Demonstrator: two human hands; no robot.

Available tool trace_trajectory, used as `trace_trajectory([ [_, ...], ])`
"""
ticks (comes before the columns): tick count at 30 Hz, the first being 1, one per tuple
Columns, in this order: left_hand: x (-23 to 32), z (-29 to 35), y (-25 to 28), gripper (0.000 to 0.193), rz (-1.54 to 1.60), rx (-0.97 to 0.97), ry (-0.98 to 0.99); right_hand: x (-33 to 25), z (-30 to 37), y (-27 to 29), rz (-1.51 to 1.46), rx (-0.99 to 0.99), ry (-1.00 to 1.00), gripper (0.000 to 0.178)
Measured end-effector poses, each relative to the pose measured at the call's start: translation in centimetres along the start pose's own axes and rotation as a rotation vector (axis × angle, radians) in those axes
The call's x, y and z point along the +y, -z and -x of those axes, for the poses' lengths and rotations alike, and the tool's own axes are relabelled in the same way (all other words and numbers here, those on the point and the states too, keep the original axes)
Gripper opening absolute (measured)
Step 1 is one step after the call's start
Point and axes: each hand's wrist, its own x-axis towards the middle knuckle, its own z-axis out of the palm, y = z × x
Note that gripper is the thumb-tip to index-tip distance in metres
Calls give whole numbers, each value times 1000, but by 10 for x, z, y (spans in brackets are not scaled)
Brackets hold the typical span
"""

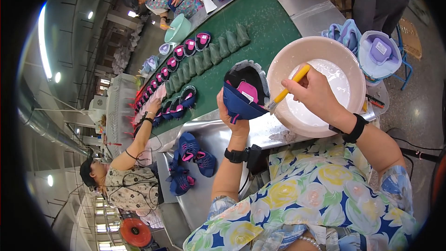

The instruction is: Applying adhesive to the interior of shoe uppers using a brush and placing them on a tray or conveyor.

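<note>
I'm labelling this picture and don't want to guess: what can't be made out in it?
- Left hand: head view, most fingers hidden behind the blue shoe upper.
- Basin bottom: head view, hidden by white liquid.
- Standing person's head: head view, cut off by the top edge.
- Farthest uppers: head view, too small to count.

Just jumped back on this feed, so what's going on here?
The person's left hand holds up a navy shoe upper with a pink inside patch. The right hand grips a yellow-handled brush, its bristles right at the upper's edge. Close by on the right is a pale basin of white liquid. More navy uppers line the green belt, and a co-worker on the left reaches in over it.
</note>
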Motion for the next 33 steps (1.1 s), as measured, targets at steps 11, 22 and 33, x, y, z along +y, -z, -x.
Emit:
trace_trajectory([
  [11, 38, -10, 8, 41, 309, -118, 1027, -4, 5, 32, 99, -82, 516, 24],
  [22, 49, 33, -37, 45, 801, -230, 1476, -13, -4, 9, 202, -308, 885, 18],
  [33, 30, 32, -13, 36, 545, -218, 1149, -17, -17, 19, 275, -388, 283, 26],
])
